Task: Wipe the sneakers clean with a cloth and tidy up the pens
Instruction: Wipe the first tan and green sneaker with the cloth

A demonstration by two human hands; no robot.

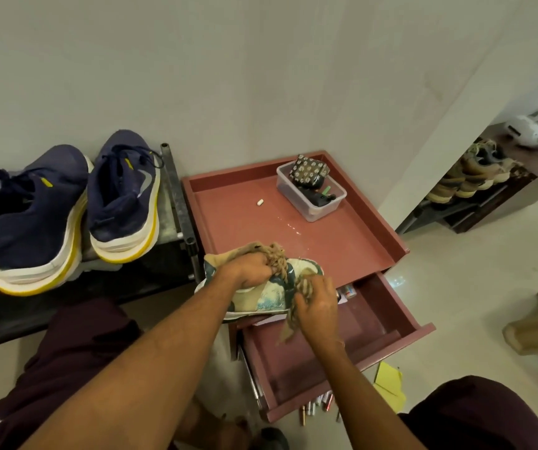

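One patterned sneaker [269, 298], cream and teal, lies on its side across the front edge of the red cabinet top [342, 248]. The left hand [249, 271] grips it from above, fingers curled tight into the tan laces at its opening. The right hand [318, 306] is just beside the left fingers, at the toe end of the shoe. Its fingers are bunched narrow around one frayed tan cloth [300, 292], which is pressed to the shoe's side, with a loose end hanging below the knuckles.

Under the right fingers one drawer [375, 323] stands pulled out. At its far corner, just beyond the fingertips, sit some small items too blurred to name. Below the right wrist, on the floor by the drawer front, lies a cluster of pens [316, 405]. At least five show, though they overlap too much for a sure count. One yellow paper [389, 381] lies near them.

Beyond both hands, on the cabinet top, are one small white piece [260, 202] and one clear plastic box [313, 209] holding dark items. Well to the left of the left fingers, two navy sneakers [124, 196] with white and yellow soles rest side by side on a black rack [176, 196].
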